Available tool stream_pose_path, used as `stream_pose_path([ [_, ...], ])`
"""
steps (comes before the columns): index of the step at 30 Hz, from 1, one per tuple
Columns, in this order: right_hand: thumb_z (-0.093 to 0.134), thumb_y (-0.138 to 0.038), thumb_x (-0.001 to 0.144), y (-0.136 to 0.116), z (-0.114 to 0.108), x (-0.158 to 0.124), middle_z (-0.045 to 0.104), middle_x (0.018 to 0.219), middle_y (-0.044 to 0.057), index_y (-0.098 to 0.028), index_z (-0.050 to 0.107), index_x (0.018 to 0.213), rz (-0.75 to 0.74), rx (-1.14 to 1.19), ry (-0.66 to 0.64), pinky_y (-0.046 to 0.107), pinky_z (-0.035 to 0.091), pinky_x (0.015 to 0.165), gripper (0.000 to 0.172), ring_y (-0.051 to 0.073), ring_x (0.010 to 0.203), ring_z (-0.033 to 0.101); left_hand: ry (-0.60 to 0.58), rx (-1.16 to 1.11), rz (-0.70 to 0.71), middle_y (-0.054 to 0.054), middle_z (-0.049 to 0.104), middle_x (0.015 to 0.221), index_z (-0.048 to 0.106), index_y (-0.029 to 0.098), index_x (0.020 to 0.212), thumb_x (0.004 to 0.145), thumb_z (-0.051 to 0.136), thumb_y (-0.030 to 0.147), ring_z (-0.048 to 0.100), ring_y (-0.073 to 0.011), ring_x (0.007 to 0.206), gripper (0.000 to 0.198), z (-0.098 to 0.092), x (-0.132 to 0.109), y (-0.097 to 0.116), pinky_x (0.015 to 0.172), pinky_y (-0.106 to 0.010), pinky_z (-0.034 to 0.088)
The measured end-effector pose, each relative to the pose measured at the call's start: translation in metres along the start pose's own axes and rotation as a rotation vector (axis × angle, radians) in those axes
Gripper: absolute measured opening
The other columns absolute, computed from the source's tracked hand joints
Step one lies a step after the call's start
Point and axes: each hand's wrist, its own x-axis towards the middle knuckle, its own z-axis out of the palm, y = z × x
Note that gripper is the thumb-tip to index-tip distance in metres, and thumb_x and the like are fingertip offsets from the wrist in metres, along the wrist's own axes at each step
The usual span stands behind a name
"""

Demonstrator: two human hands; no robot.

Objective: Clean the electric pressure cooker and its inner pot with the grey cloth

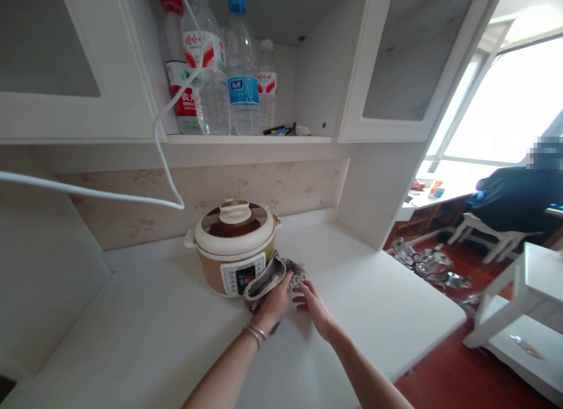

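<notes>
A folded grey-brown cloth (265, 278) with a pale border is gripped in my left hand (276, 302), whose wrist carries silver bangles (255, 334). The fold of cloth stands up against the front right side of a cream and tan electric pressure cooker (235, 244), partly covering its control panel (243, 278). Fingers apart and slightly bent, my right hand (314, 305) is at the cloth's right end, just beside my left fingers. Whether its fingertips touch the cloth I cannot tell. The cooker's lid is on.
White counter (145, 338) surrounds the cooker. Overhead, an open cabinet shelf (246, 139) holds several plastic bottles (244, 92). A white cable (101, 196) hangs in front at left. Beyond the counter's right edge are a white stool (539, 280), pots (433, 262) on the floor and a seated person (516, 195).
</notes>
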Motion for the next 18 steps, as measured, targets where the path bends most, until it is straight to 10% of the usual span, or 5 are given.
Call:
stream_pose_path([
  [5, 0.036, -0.068, 0.084, 0.002, -0.004, -0.023, 0.061, 0.108, 0.007, -0.023, 0.053, 0.113, 0.191, 0.472, -0.179, 0.034, 0.052, 0.072, 0.056, 0.018, 0.083, 0.063, 0.018, -0.482, -0.011, -0.010, 0.044, 0.142, 0.046, 0.016, 0.135, 0.092, 0.034, 0.042, 0.037, -0.0211, 0.133, 0.051, 0.023, -0.016, 0.016, 0.113, -0.036, 0.027],
  [10, 0.069, -0.043, 0.071, 0.009, -0.001, -0.018, 0.065, 0.096, 0.003, -0.026, 0.051, 0.112, 0.164, 0.464, -0.065, 0.035, 0.054, 0.063, 0.048, 0.019, 0.081, 0.063, 0.160, -0.913, -0.109, -0.010, 0.051, 0.135, 0.053, 0.018, 0.127, 0.090, 0.041, 0.045, 0.043, -0.0215, 0.128, 0.047, 0.020, -0.047, 0.022, 0.109, -0.036, 0.031],
  [18, 0.068, -0.026, 0.070, -0.008, -0.084, -0.005, 0.066, 0.089, 0.001, -0.023, 0.054, 0.105, 0.068, 0.496, 0.085, 0.030, 0.055, 0.060, 0.038, 0.015, 0.070, 0.062, 0.957, -0.615, -0.383, -0.003, 0.062, 0.091, 0.060, 0.019, 0.096, 0.082, 0.053, 0.041, 0.059, -0.0173, 0.083, 0.027, -0.082, -0.090, -0.098, 0.085, -0.034, 0.046],
])
